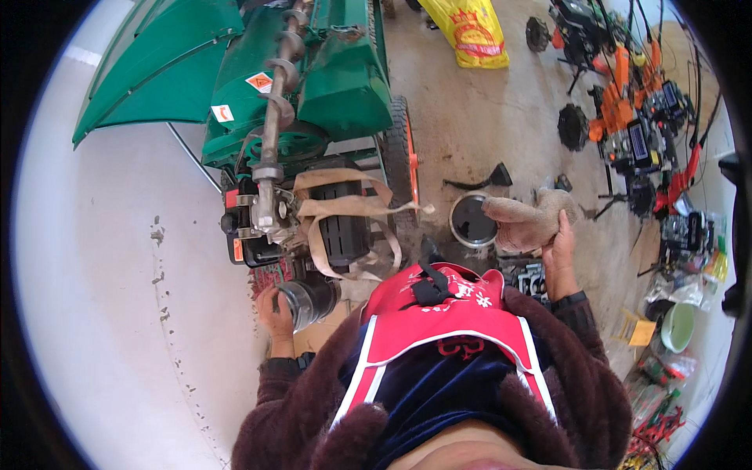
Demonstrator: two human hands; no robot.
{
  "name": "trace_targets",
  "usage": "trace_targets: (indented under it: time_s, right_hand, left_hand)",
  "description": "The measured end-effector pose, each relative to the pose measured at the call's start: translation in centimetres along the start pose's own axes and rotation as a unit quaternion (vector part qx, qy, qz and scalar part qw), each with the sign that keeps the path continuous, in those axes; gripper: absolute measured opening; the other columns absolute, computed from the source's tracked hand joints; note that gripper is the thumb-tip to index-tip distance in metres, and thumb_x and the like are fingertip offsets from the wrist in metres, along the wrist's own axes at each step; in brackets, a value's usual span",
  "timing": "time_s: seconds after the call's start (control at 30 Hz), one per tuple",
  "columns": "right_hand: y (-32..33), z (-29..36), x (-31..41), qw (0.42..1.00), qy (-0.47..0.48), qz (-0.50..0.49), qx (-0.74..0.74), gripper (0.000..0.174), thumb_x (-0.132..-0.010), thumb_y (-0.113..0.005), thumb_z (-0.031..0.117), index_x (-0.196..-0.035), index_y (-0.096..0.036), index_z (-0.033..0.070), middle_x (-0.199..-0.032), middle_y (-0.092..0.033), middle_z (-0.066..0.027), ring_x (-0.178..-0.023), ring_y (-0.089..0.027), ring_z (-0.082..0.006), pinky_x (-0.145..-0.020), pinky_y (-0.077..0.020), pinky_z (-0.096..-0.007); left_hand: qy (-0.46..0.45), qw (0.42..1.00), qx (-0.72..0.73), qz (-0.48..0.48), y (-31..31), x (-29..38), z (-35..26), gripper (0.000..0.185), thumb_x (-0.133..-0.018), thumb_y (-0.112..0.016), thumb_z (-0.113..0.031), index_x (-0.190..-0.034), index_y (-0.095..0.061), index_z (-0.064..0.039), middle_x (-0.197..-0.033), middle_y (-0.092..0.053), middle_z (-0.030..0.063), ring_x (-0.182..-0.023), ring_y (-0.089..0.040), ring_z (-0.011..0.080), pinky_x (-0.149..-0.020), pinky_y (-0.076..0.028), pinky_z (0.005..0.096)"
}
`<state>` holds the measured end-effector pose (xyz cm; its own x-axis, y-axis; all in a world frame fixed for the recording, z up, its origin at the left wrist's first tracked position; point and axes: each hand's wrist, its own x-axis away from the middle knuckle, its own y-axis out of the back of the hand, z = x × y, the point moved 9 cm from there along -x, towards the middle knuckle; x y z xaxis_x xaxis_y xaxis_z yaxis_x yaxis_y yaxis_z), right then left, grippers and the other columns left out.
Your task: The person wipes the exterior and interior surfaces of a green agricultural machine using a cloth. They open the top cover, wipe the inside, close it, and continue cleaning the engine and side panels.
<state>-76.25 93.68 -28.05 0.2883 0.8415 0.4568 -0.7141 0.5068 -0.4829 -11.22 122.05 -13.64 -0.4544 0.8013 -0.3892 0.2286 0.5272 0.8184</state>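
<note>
My left hand [275, 317] grips the near end of a jar-like clear container [302, 302] with dark contents or a dark far part, lying on its side beside the engine [258, 223]. In my right hand [561, 255] is a bunched brown cloth [526, 220], held out in front of me. Just left of the cloth, a round metal pan [452, 222] of dark liquid sits on the floor, its right edge partly covered by the cloth. Beneath my right wrist a metal engine part [531, 279] is partly hidden by my sleeve.
A green farm machine [343, 82] with a steel screw auger [273, 126], a wheel [405, 158] and a loose beige strap [346, 205] stands ahead. Beyond the pan lies a black funnel-like part [487, 178]. Orange tillers [623, 111] line the right; a yellow bag [473, 38] lies farther off.
</note>
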Motion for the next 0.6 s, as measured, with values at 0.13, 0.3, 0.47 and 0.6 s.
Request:
trace_targets:
  time_s: [0.13,0.3,0.47,0.6]
  right_hand:
    - [-8.2,0.3,-3.9,0.997,-0.019,0.062,0.034,0.041,-0.097,-0.06,0.029,-0.126,-0.055,0.0,-0.122,-0.063,-0.0111,-0.11,-0.061,-0.0245,-0.095,-0.0502,-0.0402]
    - [-16.4,0.2,-6.2,0.993,-0.039,0.107,0.027,0.041,-0.096,-0.062,0.028,-0.124,-0.057,-0.001,-0.118,-0.064,-0.0111,-0.107,-0.062,-0.0242,-0.095,-0.0499,-0.038]
    - [-25.0,1.0,-7.8,0.981,-0.026,0.185,0.047,0.039,-0.097,-0.061,0.026,-0.123,-0.057,-0.002,-0.118,-0.064,-0.0113,-0.104,-0.063,-0.0228,-0.093,-0.0506,-0.0367]
    - [-31.5,0.9,-10.3,0.974,-0.035,0.213,0.066,0.036,-0.097,-0.06,0.025,-0.122,-0.058,-0.002,-0.114,-0.066,-0.0111,-0.101,-0.065,-0.023,-0.09,-0.0523,-0.0355]
  left_hand:
    - [0.032,0.999,0.009,0.002,0.1,-0.2,0.4,0.017,-0.085,-0.063,-0.012,-0.097,-0.066,0.0,-0.108,-0.066,0.0172,-0.103,-0.06,0.0352,-0.093,-0.046,0.0432]
    - [0.036,0.999,-0.006,0.004,0.3,-0.6,-0.2,0.018,-0.085,-0.064,-0.014,-0.097,-0.065,0.0,-0.109,-0.065,0.0167,-0.104,-0.059,0.0361,-0.095,-0.044,0.0451]
    - [0.066,0.997,-0.048,-0.017,0.7,-0.3,-0.4,0.027,-0.085,-0.064,-0.017,-0.106,-0.065,0.0,-0.118,-0.062,0.019,-0.108,-0.056,0.039,-0.098,-0.042,0.0467]
    - [0.082,0.984,-0.153,-0.046,1.2,0.1,-0.1,0.044,-0.088,-0.065,-0.024,-0.125,-0.059,-0.002,-0.137,-0.05,0.0207,-0.122,-0.048,0.0405,-0.102,-0.039,0.0498]
